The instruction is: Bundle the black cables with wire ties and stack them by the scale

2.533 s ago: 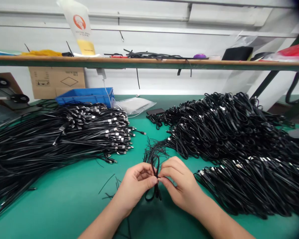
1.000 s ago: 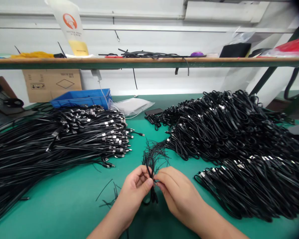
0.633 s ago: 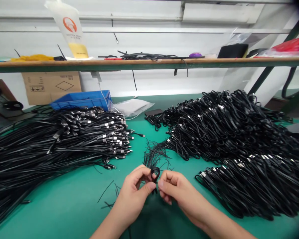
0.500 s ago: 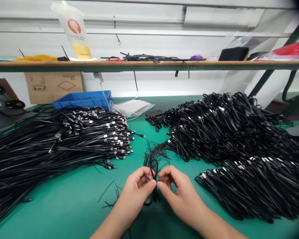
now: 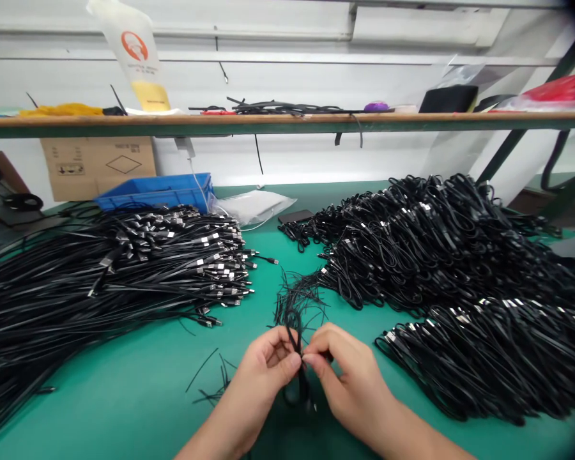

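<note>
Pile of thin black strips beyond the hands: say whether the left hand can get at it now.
Probably not while occupied: the left hand is pinching a looped black cable. Were it free, the pile of thin strips just beyond looks reachable, lying openly on the green tabletop.

A round orange emblem (image 5: 135,46) marks the translucent container (image 5: 152,88), the lettering beneath too small to read. The cardboard box (image 5: 89,185) bears a diamond outline (image 5: 123,164), a small panel of handling symbols (image 5: 71,168) and illegible print.

Black cable (image 5: 303,382) in looped bundle, gathered at middle, roughly upright.
</note>
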Available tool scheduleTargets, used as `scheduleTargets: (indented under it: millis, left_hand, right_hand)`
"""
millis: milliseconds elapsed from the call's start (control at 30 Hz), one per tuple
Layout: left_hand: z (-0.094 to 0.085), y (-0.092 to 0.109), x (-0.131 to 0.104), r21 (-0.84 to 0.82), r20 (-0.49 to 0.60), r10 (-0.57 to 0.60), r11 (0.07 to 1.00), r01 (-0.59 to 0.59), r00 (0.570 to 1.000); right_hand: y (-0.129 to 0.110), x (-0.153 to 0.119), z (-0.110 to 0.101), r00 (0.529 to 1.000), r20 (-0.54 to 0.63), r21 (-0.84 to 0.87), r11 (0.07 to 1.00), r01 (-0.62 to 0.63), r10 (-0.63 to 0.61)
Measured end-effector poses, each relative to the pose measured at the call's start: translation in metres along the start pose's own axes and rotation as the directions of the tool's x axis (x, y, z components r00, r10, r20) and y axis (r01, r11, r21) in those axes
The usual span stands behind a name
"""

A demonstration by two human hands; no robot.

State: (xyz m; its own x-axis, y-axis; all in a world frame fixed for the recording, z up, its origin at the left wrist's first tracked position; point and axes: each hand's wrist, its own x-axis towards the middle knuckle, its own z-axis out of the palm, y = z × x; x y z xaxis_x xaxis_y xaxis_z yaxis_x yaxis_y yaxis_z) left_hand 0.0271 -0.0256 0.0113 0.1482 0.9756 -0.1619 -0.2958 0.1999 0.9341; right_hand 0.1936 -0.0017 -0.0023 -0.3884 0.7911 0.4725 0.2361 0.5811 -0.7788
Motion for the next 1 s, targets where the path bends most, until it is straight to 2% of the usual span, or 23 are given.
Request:
scheduleTargets:
  millis: [33, 67, 100, 133, 167, 200, 233, 267, 300, 367, 433, 467, 500, 533, 567, 600, 667, 700, 733, 767, 867, 933, 1000]
  left_hand:
    - [0.0, -0.001, 0.001, 0.1, -0.03, 0.105, 0.99, -0.101, 0.994]
    - [0.001, -0.001, 0.001, 0.198, -0.046, 0.196, 0.963, -0.183, 0.98]
    - [0.0, -0.002, 0.002, 0.268, -0.048, 0.251, 0.936, -0.229, 0.967]
    - [0.0, -0.003, 0.003, 0.298, -0.044, 0.265, 0.924, -0.24, 0.963]
    - [-0.001, -0.004, 0.004, 0.29, -0.041, 0.246, 0.931, -0.224, 0.969]
    - [-0.002, -0.004, 0.004, 0.253, -0.041, 0.204, 0.949, -0.188, 0.978]
    - [-0.002, -0.004, 0.004, 0.2, -0.048, 0.155, 0.969, -0.142, 0.987]
    - [-0.003, -0.004, 0.004, 0.15, -0.055, 0.11, 0.984, -0.101, 0.992]
    - [-0.003, -0.004, 0.003, 0.107, -0.064, 0.074, 0.992, -0.067, 0.995]
    - [-0.001, -0.003, 0.002, 0.032, -0.078, 0.009, 0.999, -0.007, 0.997]
    - [0.001, -0.003, 0.001, -0.029, -0.064, -0.046, 0.999, 0.044, 0.997]
    - [0.002, -0.003, 0.0, -0.046, -0.054, -0.052, 0.998, 0.05, 0.997]
    - [0.002, -0.003, 0.0, -0.054, -0.043, -0.043, 0.998, 0.041, 0.998]
    - [0.002, -0.003, 0.001, -0.055, -0.031, -0.021, 0.998, 0.019, 0.999]
    - [0.002, -0.004, 0.001, -0.053, -0.019, 0.005, 0.999, -0.006, 1.0]
    - [0.002, -0.005, 0.002, -0.048, -0.004, 0.026, 0.998, -0.026, 1.0]
    - [0.001, -0.006, 0.003, -0.039, 0.038, 0.042, 0.998, -0.041, 0.998]
    - [0.0, -0.007, 0.003, -0.038, 0.06, 0.044, 0.998, -0.041, 0.997]
    - [0.0, -0.007, 0.003, -0.046, 0.082, 0.042, 0.998, -0.038, 0.996]
    - [-0.001, -0.007, 0.004, -0.066, 0.106, 0.038, 0.997, -0.031, 0.994]
    - [-0.001, -0.009, 0.003, -0.174, 0.191, -0.028, 0.983, 0.062, 0.981]
    - [-0.001, -0.012, 0.001, -0.226, 0.25, -0.115, 0.959, 0.173, 0.961]
    - [0.0, -0.013, -0.002, -0.238, 0.299, -0.2, 0.931, 0.276, 0.933]
  right_hand:
    - [0.0, 0.0, 0.005, 0.981, 0.035, 0.18, 0.964, -0.196, 0.193]
    - [-0.001, 0.001, 0.009, 0.93, 0.115, 0.333, 0.868, -0.367, 0.349]
    - [0.0, 0.001, 0.013, 0.877, 0.197, 0.428, 0.767, -0.478, 0.437]
    - [0.0, 0.001, 0.014, 0.853, 0.235, 0.46, 0.72, -0.519, 0.465]
    - [0.001, 0.001, 0.015, 0.871, 0.209, 0.44, 0.752, -0.491, 0.445]
    - [0.002, 0.001, 0.013, 0.916, 0.137, 0.363, 0.841, -0.401, 0.378]
    - [0.003, 0.0, 0.011, 0.965, 0.06, 0.233, 0.936, -0.263, 0.256]
    - [0.005, 0.0, 0.008, 0.995, 0.009, 0.074, 0.992, -0.102, 0.102]
    - [0.006, -0.001, 0.004, 0.999, 0.003, -0.08, 0.995, 0.052, -0.052]
    - [0.006, -0.001, -0.002, 0.961, 0.078, -0.299, 0.914, 0.276, -0.264]
    - [0.005, 0.0, -0.007, 0.932, 0.143, -0.396, 0.844, 0.362, -0.333]
    - [0.004, 0.001, -0.007, 0.936, 0.144, -0.386, 0.852, 0.353, -0.323]
    - [0.004, 0.003, -0.007, 0.954, 0.124, -0.332, 0.895, 0.299, -0.273]
    - [0.003, 0.004, -0.006, 0.98, 0.097, -0.227, 0.954, 0.194, -0.176]
    - [0.003, 0.006, -0.004, 0.995, 0.091, -0.073, 0.996, 0.044, -0.038]
    - [0.003, 0.007, -0.001, 0.985, 0.124, 0.099, 0.987, -0.13, 0.118]
    - [0.005, 0.009, 0.003, 0.905, 0.252, 0.356, 0.836, -0.416, 0.343]
    - [0.005, 0.01, 0.005, 0.872, 0.295, 0.431, 0.76, -0.486, 0.39]
    - [0.006, 0.011, 0.006, 0.863, 0.298, 0.482, 0.716, -0.504, 0.407]
    - [0.006, 0.011, 0.005, 0.873, 0.264, 0.506, 0.711, -0.488, 0.411]
    - [0.002, 0.013, -0.001, 0.936, 0.143, 0.458, 0.816, -0.351, 0.322]
    - [-0.003, 0.013, -0.007, 0.952, 0.213, 0.397, 0.871, -0.29, 0.22]
    - [-0.008, 0.011, -0.012, 0.925, 0.356, 0.406, 0.871, -0.278, 0.13]
